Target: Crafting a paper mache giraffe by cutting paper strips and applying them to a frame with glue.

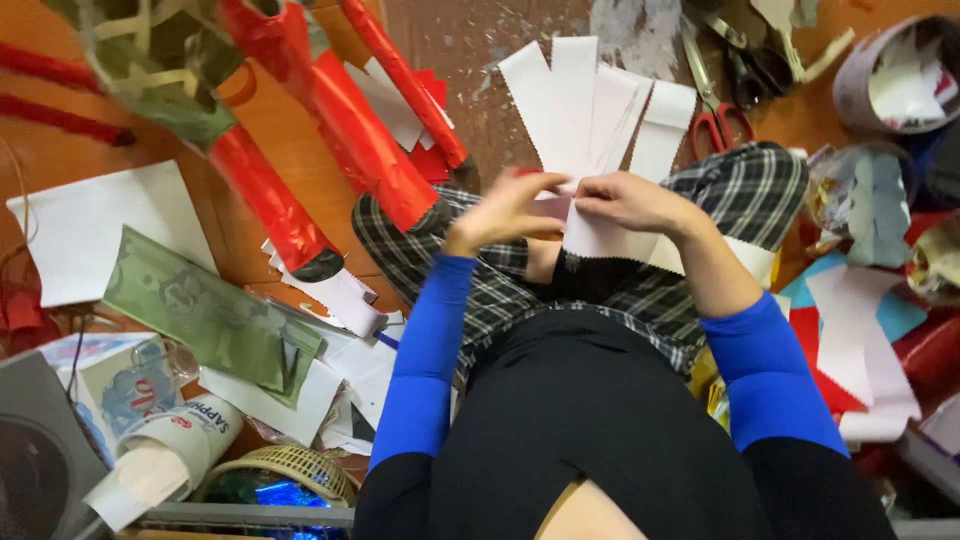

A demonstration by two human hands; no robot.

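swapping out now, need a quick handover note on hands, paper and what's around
Left hand and right hand both pinch a fan of white paper strips with zigzag-cut edges, held over the lap. Red-handled scissors lie on the floor beyond the strips, untouched. Red foil-wrapped tubes lie further to the left. More cut white and red paper pieces sit to the right.
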